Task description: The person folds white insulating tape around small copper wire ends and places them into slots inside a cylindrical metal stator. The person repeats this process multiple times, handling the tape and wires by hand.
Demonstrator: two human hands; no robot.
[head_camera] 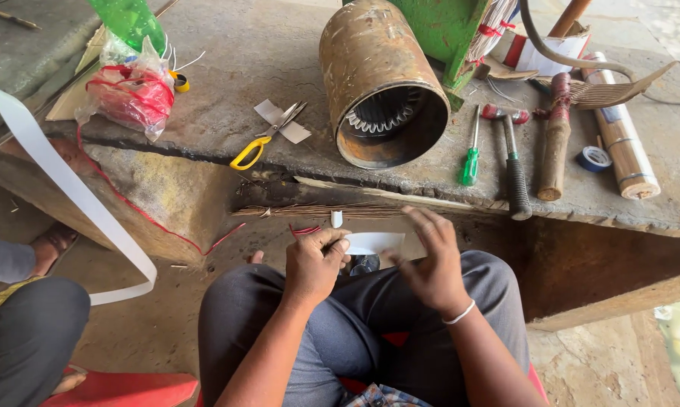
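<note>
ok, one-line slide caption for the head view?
Seated person's left hand and right hand hold a white paper piece below a stone bench bearing a rusty motor housing, scissors and hammer.

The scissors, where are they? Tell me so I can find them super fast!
Find the big rusty metal cylinder lying on the stone slab. Just to its left, near the slab's front edge, the scissors lie on small white paper pieces. Their yellow handles set them apart from the green-handled screwdriver and hammer on the cylinder's other side.

On the worktop (280,45) the scissors (268,134) lie left of the motor housing (381,79), with screwdriver (471,154), hammer (512,162) and tape roll (595,158) to its right.
</note>
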